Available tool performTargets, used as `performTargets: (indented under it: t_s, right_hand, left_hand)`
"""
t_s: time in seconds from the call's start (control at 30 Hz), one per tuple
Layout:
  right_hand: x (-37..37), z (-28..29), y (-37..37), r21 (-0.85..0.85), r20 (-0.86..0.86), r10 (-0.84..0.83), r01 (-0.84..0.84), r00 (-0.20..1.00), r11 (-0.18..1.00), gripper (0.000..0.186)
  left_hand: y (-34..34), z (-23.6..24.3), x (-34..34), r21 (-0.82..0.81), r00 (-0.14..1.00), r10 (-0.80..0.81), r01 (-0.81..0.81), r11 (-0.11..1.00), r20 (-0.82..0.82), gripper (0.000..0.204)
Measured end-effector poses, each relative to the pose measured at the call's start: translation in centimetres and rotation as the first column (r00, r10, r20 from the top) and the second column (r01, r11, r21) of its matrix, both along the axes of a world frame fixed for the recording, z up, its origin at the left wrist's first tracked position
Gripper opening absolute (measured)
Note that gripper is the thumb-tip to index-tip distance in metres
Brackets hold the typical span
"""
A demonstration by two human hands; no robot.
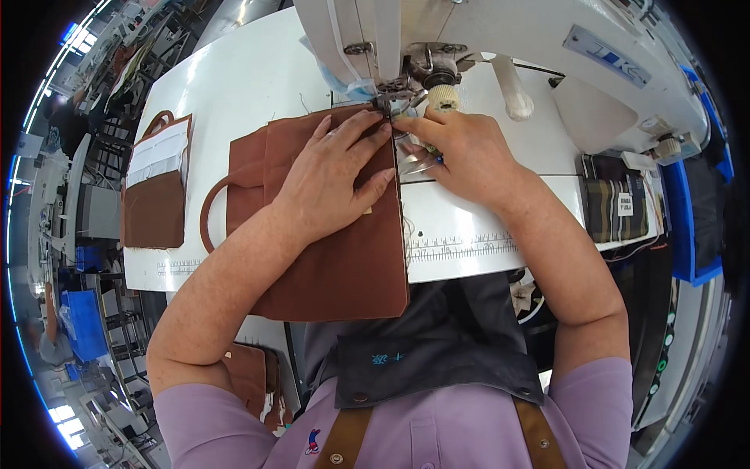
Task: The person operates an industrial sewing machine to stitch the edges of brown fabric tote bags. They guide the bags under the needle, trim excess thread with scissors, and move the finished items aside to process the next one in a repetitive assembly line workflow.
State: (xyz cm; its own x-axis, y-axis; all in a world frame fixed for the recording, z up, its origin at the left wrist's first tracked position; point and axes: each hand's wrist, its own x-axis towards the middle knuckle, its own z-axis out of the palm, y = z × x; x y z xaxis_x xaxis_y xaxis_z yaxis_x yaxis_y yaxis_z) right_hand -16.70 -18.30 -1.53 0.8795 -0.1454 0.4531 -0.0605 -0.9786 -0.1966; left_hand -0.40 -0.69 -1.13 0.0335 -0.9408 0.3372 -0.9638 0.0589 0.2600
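A reddish-brown bag panel (336, 270) with a looped handle (211, 207) at its left lies on the white sewing machine table. My left hand (332, 168) rests flat on it, fingers spread, their tips close to the presser foot (384, 105). The panel's right edge runs under the foot. My right hand (469, 152) is curled just right of that edge, its index fingertip beside the foot. A small shiny metal tool (418, 162) with a blue bit shows under its curled fingers; its exact kind is partly hidden.
The sewing machine head (500, 39) stands over the far side. A second brown bag piece (154, 211) with white lining lies at the table's left. Striped dark cloth pieces (613, 203) are stacked at the right, near a blue bin (683, 227). A printed ruler (461, 246) runs along the front edge.
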Motion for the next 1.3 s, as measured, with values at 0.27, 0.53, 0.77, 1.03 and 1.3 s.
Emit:
performTargets:
  t_s: [0.27,0.53,0.77,1.03,1.3]
  right_hand:
    - [-5.2,2.9,3.6,0.057,0.125,0.034,-0.042,0.992,0.998,0.010]
    - [-12.9,-2.1,12.5,0.575,0.115,0.014,-0.077,0.993,0.815,0.018]
    - [-10.8,-4.7,13.9,0.990,0.070,0.101,-0.081,0.992,0.111,0.028]
    - [-10.7,-5.4,14.2,0.990,0.130,0.135,-0.120,0.982,-0.076,0.023]
    - [-9.7,-5.2,14.5,0.995,0.103,0.137,-0.101,0.985,-0.021,0.015]
  left_hand:
    - [3.3,1.5,-3.6,0.234,0.986,0.018,-0.057,0.971,0.165,0.088]
    - [10.0,1.9,-8.2,0.178,0.987,-0.018,0.046,0.983,-0.157,0.097]
    - [10.7,1.8,-9.2,0.065,0.993,0.010,-0.003,0.998,-0.119,0.063]
    - [11.2,0.2,-9.0,-0.065,0.999,-0.020,0.016,0.998,-0.048,0.050]
    - [11.5,-0.4,-9.0,-0.182,0.991,-0.037,0.060,0.982,0.128,0.039]
